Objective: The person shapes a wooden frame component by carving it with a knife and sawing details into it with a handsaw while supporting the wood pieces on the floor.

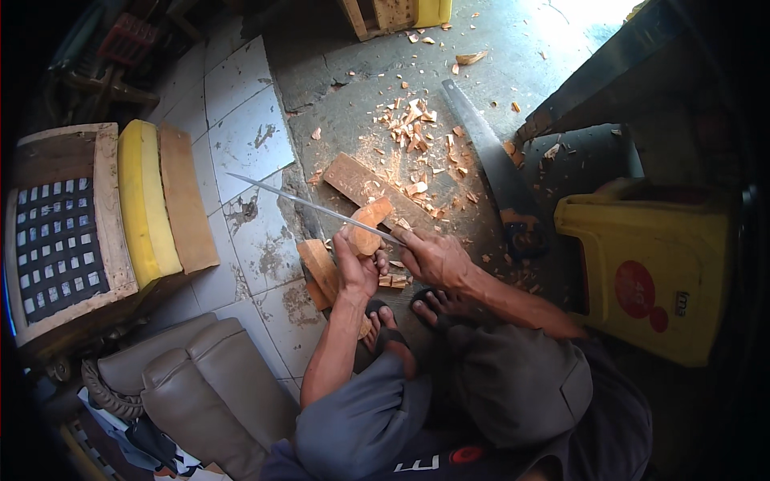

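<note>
My left hand is closed around a carved piece of orange-brown wood, with its rounded, knobbed end sticking up. In my right hand is a long, thin metal blade, seen nearly edge-on, so I cannot tell whether it is a knife or a file. It slants up to the left and crosses the carved wood, its tip over the white tiles. Below the hands lies a flat wooden board among the chips. A cut wood block rests beside my left wrist.
A hand saw lies on the concrete to the right, near a yellow plastic stool. Wood chips are scattered ahead. To the left stand a webbed wooden frame with yellow foam and brown cushions. My sandalled feet are close under the work.
</note>
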The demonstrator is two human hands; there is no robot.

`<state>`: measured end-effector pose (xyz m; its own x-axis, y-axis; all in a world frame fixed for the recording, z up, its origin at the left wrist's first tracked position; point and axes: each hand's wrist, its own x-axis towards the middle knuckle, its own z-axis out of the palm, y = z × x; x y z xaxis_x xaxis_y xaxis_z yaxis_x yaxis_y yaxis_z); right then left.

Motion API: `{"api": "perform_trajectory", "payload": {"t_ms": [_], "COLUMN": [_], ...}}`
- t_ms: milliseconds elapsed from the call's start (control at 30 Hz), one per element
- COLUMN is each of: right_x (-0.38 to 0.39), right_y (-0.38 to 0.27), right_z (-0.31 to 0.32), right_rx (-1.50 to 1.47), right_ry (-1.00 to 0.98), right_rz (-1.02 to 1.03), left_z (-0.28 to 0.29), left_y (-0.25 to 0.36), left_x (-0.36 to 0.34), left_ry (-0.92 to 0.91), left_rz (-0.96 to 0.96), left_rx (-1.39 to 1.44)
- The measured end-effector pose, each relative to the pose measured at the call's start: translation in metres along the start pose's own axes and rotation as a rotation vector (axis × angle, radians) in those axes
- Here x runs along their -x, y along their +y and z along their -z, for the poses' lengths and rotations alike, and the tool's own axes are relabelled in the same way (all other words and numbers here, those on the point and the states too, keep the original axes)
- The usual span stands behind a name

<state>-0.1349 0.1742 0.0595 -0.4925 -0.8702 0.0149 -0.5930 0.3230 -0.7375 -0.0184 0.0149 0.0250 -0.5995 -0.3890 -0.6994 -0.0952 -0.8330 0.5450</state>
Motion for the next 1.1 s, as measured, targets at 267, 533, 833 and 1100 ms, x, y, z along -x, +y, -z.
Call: {"api": "perform_trajectory", "payload": {"t_ms": [267,533,833,1100], "right_x": [-0.006,-0.009,-0.013,0.006], "right_y": [0.021,0.039,0.038,0.052], "right_z": [-0.012,-0.017,-0.008,-0.017], "right_rx": [0.118,0.183,0.168,0.184], "right_ry": [-0.028,-0.159,-0.084,-0.094], "right_rz": [-0.182,-0.167,-0.129,-0.199], "left_z": [0.011,0.009,0.002,-0.001], "left_y": [0.001,0.000,0.000,-0.001], "left_x": [0.002,0.000,-0.001,-0.003], "left_ry": [-0.062,-0.041,-0.048,-0.048], "left_rz": [0.010,-0.015,-0.021,-0.053], "left_rx": [0.007,0.012,-0.014,-0.037]}}
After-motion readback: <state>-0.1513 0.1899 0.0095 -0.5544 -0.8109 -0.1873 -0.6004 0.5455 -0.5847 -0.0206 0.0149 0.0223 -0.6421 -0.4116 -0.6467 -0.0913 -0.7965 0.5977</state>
